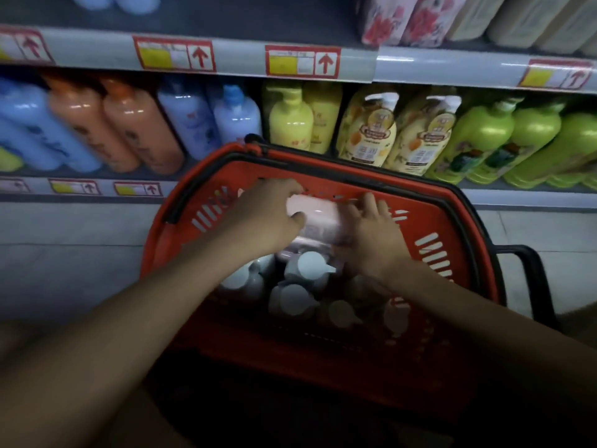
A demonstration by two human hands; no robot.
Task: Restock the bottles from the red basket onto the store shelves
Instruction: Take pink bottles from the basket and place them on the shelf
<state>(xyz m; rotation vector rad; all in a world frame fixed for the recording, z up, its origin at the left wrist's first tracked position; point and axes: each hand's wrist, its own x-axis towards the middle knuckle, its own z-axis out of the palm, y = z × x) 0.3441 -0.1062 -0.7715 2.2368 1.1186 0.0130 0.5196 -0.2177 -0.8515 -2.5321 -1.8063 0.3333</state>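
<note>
Both hands down inside the red slotted plastic basket point(433, 221), parked just in front of the lower store shelf point(517, 197). Left hand point(261, 218) curled over one end of a pale pink plastic bottle point(319, 218) lying sideways at the top of the load, thumb under, grip closed round it. Right hand point(371, 234) at the other end, fingers mostly straight, pressing rather than wrapping; motion blur, hard to tell more. Below, white pump-cap bottles point(310, 270) standing packed together.

Likely trouble: smooth, rounded bottle slipping from a grip secure at one end only, dropping onto the pump caps and knocking them. Possible snag on the black basket handle point(323, 163) when lifting toward the shelf. Tightly filled row of yellow and green bottles point(484, 140); toppling neighbours if pushed in carelessly.
</note>
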